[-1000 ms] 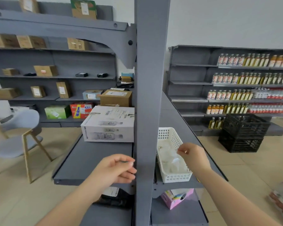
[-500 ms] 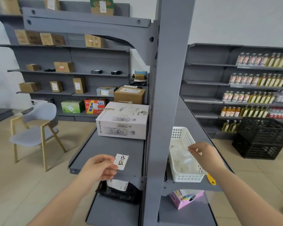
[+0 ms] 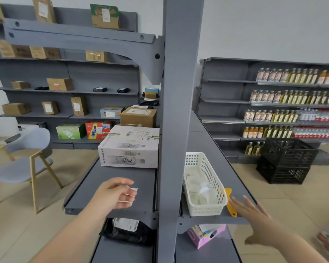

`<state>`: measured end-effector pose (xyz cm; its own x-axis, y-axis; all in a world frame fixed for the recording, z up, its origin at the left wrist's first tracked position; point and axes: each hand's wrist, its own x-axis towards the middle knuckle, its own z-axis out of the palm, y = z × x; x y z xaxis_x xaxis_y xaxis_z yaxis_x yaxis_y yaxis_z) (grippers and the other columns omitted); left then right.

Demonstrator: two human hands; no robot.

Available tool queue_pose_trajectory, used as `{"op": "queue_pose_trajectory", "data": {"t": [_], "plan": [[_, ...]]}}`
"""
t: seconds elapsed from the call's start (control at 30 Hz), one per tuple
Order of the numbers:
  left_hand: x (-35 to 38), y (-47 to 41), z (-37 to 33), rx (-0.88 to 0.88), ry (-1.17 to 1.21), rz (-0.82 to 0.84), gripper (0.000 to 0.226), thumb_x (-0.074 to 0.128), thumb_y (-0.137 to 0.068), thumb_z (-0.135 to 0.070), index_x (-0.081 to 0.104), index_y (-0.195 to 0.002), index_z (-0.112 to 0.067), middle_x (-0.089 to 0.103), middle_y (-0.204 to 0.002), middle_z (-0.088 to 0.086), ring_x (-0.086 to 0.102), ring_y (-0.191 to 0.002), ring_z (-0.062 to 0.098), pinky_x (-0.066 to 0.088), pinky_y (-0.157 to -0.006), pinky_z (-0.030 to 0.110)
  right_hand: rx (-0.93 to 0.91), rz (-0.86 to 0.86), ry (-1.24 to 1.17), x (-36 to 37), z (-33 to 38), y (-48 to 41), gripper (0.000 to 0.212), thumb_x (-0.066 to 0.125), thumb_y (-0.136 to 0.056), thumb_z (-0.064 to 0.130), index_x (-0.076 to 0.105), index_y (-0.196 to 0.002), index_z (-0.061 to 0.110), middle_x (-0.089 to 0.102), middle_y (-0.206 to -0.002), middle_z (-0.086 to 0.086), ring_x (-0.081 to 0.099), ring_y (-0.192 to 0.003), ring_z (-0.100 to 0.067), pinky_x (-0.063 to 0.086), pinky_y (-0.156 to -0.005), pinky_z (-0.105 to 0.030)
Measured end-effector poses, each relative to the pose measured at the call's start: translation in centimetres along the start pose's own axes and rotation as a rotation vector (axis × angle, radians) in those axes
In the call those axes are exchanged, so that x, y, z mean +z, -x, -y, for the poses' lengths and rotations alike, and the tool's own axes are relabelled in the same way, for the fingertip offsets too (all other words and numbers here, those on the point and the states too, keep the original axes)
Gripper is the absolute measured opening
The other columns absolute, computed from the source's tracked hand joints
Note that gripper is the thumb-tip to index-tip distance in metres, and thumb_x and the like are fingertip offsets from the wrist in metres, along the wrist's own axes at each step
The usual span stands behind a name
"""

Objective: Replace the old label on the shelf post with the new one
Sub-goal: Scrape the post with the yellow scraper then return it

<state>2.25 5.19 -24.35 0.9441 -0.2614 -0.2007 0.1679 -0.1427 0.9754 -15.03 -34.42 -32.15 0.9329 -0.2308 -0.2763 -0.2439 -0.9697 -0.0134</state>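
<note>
A tall grey shelf post [image 3: 177,130] rises straight in front of me; no label shows on its face. My left hand [image 3: 114,194] hovers over the left shelf, left of the post, with its fingers curled around a small white paper label [image 3: 132,190] that shows between the fingertips. My right hand [image 3: 254,215] is spread flat with fingers apart, low at the right, holding nothing. Its fingertips are close to a yellow scraper [image 3: 229,202] that lies on the right shelf beside a white plastic basket [image 3: 211,179] holding white sheets.
A white carton [image 3: 129,149] and a brown box [image 3: 139,116] sit on the left shelf [image 3: 103,186]. A pink tissue box [image 3: 205,235] and a black bag [image 3: 125,232] lie on the tier below. Black crates [image 3: 287,162] stand on the floor at right, a grey chair [image 3: 25,164] at left.
My left hand drew the label away from the post and folded it into its fingers. My right hand opened flat and dropped from the basket toward the yellow scraper.
</note>
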Motion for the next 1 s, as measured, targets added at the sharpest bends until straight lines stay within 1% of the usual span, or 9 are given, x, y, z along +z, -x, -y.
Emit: {"op": "queue_pose_trajectory", "data": {"t": [0.07,0.17,0.3,0.37,0.43,0.53,0.6,0.8,1.0], "plan": [[0.1,-0.2,-0.5,0.008,0.003,0.000,0.019,0.050,-0.093,0.002,0.068,-0.095,-0.005,0.075,-0.068,0.014,0.070,-0.062,0.027,0.061,-0.065,0.038,-0.045,-0.109,0.025,0.8,0.4,0.0,0.102,0.071,-0.078,0.037,-0.010,-0.137,0.051,-0.005,-0.146,0.031,-0.003,-0.144,-0.004,-0.006,-0.116,-0.036],[0.2,-0.3,-1.2,0.017,-0.017,0.002,0.019,0.050,-0.093,0.001,0.067,-0.097,-0.006,0.076,-0.070,0.016,0.070,-0.064,0.028,0.060,-0.070,0.041,-0.138,-0.077,0.013,3.0,-1.0,-0.9,0.095,0.086,-0.049,0.047,0.035,-0.128,0.060,0.041,-0.133,0.039,0.008,-0.139,0.010,-0.007,-0.112,-0.024],[0.1,0.1,-2.9,0.086,-0.024,0.009,0.020,0.049,-0.093,0.001,0.068,-0.096,-0.005,0.076,-0.073,0.019,0.069,-0.062,0.026,0.060,-0.069,0.043,-0.169,-0.353,0.091,2.1,-2.8,-2.3,0.036,0.016,-0.089,0.069,0.010,-0.125,0.069,-0.005,-0.124,0.054,0.002,-0.136,0.010,-0.008,-0.108,-0.014],[0.2,0.6,-4.0,0.111,-0.034,0.033,0.020,0.050,-0.093,0.002,0.068,-0.097,-0.005,0.076,-0.071,0.017,0.070,-0.061,0.026,0.059,-0.069,0.042,-0.176,-0.395,0.121,2.0,-4.4,-4.1,0.044,0.002,-0.073,0.083,0.013,-0.114,0.074,0.011,-0.123,0.057,0.028,-0.130,0.012,-0.007,-0.110,-0.013],[0.1,1.1,-5.3,0.139,-0.037,0.048,0.017,0.052,-0.093,0.002,0.068,-0.097,-0.004,0.076,-0.070,0.016,0.069,-0.061,0.026,0.058,-0.067,0.041,-0.075,-0.524,-0.063,1.3,-7.6,-6.1,0.038,0.016,-0.067,0.088,0.027,-0.103,0.078,0.034,-0.104,0.062,0.044,-0.119,0.013,0.022,-0.109,-0.020],[-0.1,2.4,-8.4,0.205,-0.050,0.061,0.014,0.057,-0.091,0.001,0.069,-0.096,-0.005,0.076,-0.070,0.013,0.069,-0.063,0.024,0.058,-0.068,0.039,0.065,-0.888,-0.361,-3.7,-5.7,-3.3,0.053,0.085,-0.063,0.032,0.053,-0.084,0.068,0.069,-0.091,0.027,0.067,-0.087,0.004,0.054,-0.086,-0.031],[-0.5,3.8,-11.1,0.268,-0.074,0.073,0.015,0.061,-0.088,0.000,0.070,-0.096,-0.009,0.077,-0.075,0.012,0.071,-0.068,0.023,0.060,-0.067,0.035,0.137,-0.994,-0.566,-8.8,-1.7,1.0,0.049,0.083,-0.065,0.004,0.065,-0.068,0.050,0.074,-0.079,0.008,0.066,-0.074,0.000,0.053,-0.076,-0.030],[-2.2,7.7,-19.6,0.707,-0.252,0.083,0.036,0.076,-0.078,-0.016,0.065,-0.103,-0.039,0.072,-0.103,-0.014,0.068,-0.096,0.002,0.057,-0.080,0.029,-0.265,-1.220,-1.024,-27.4,5.5,10.0,0.012,0.059,-0.089,0.009,0.066,-0.087,0.018,0.075,-0.080,0.004,0.071,-0.076,-0.009,0.052,-0.077,-0.029],[-1.1,9.6,-25.1,1.082,-0.532,-0.004,0.069,0.079,-0.066,-0.046,0.043,-0.123,-0.061,0.035,-0.123,-0.048,0.046,-0.112,-0.013,0.040,-0.085,0.010,-0.708,-1.295,-0.967,-39.0,12.7,13.2,0.017,0.050,-0.094,0.002,0.055,-0.086,0.017,0.072,-0.069,0.006,0.070,-0.066,-0.010,0.058,-0.066,-0.022]]}}
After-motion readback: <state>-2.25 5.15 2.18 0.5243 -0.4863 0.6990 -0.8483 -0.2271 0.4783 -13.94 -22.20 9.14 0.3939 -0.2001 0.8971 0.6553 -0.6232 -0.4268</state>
